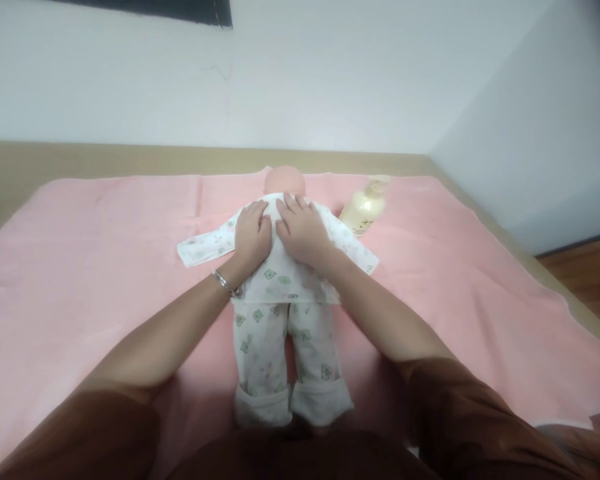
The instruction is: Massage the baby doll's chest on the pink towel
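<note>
A baby doll [284,180] lies on the pink blanket [115,287], its bald head pointing away from me. It wears a white long-sleeved top [280,280] with green prints and matching trousers [263,347] with turned-up cuffs. My left hand [253,235] rests on the left side of the doll's upper body, fingers laid out on the cloth. On the other side of it my right hand [303,231] lies flat, fingers spread near the neckline. Neither hand grips anything. Whether the doll lies face up or face down I cannot tell.
A pale yellow bottle [364,208] lies tilted on the blanket, right of the doll's shoulder. Beyond the blanket shows a wooden table edge [190,160] against a white wall [300,80]. Wooden floor [587,270] is visible at the right.
</note>
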`<state>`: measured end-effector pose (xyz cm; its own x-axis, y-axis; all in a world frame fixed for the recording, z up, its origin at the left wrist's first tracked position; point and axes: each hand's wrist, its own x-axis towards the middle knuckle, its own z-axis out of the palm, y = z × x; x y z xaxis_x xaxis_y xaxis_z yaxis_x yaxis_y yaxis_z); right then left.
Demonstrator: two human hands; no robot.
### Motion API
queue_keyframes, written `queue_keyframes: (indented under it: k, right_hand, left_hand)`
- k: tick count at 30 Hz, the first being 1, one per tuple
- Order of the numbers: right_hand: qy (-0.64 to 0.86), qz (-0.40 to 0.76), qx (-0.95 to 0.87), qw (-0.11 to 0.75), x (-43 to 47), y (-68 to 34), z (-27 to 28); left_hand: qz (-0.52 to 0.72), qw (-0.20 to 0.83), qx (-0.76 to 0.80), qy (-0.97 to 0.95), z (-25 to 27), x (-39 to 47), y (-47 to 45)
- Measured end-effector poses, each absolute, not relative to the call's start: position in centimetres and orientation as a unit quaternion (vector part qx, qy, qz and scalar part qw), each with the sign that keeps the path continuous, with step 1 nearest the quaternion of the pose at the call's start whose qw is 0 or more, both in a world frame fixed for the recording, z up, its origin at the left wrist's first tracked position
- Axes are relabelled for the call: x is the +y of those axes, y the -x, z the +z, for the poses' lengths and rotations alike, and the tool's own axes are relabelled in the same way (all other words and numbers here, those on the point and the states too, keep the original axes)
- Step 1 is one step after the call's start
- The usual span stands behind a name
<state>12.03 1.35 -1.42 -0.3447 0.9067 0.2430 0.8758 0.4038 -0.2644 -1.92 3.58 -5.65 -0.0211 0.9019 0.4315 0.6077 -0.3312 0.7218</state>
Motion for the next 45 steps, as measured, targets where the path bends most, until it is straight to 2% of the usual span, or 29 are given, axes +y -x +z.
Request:
queue_keyframes:
  k: [5,9,14,18,21,25,31,37,41,45]
  right_hand:
    - [0.516,0.004,-0.842,0.157,-2.8,-10.0,-1.6]
    - [0.485,0.042,-0.852,0.191,-0.7,-11.2,-2.0]
    - [0.544,0.073,-0.81,0.205,3.1,-13.3,-2.1]
    - [0.576,0.036,-0.792,0.196,1.4,-12.7,-2.1]
    - [0.525,0.008,-0.827,0.201,-0.3,-12.0,-2.3]
    - [0.455,0.026,-0.865,0.212,0.2,-12.4,-2.4]
    - [0.501,0.069,-0.844,0.182,2.6,-13.2,-1.7]
    - [0.588,0.006,-0.795,0.15,-0.8,-11.0,-1.2]
    - [0.547,-0.012,-0.828,0.119,-3.9,-9.3,-1.1]
    - [0.515,0.023,-0.844,0.146,-3.5,-9.4,-1.2]
  left_hand:
    - [0.44,0.167,0.558,-0.684,-5.8,3.8,2.1]
    - [0.45,0.165,0.539,-0.693,-5.5,3.6,2.0]
    - [0.441,0.158,0.555,-0.688,-5.4,3.4,1.9]
    - [0.44,0.163,0.558,-0.685,-5.6,3.5,1.9]
    - [0.445,0.163,0.554,-0.684,-5.7,3.5,2.0]
    - [0.451,0.161,0.543,-0.69,-5.6,3.5,1.9]
    - [0.442,0.156,0.552,-0.69,-5.3,3.4,1.7]
    - [0.428,0.147,0.559,-0.694,-5.5,3.5,1.9]
    - [0.411,0.146,0.564,-0.701,-5.7,3.8,2.2]
    - [0.413,0.145,0.564,-0.7,-5.4,3.7,2.1]
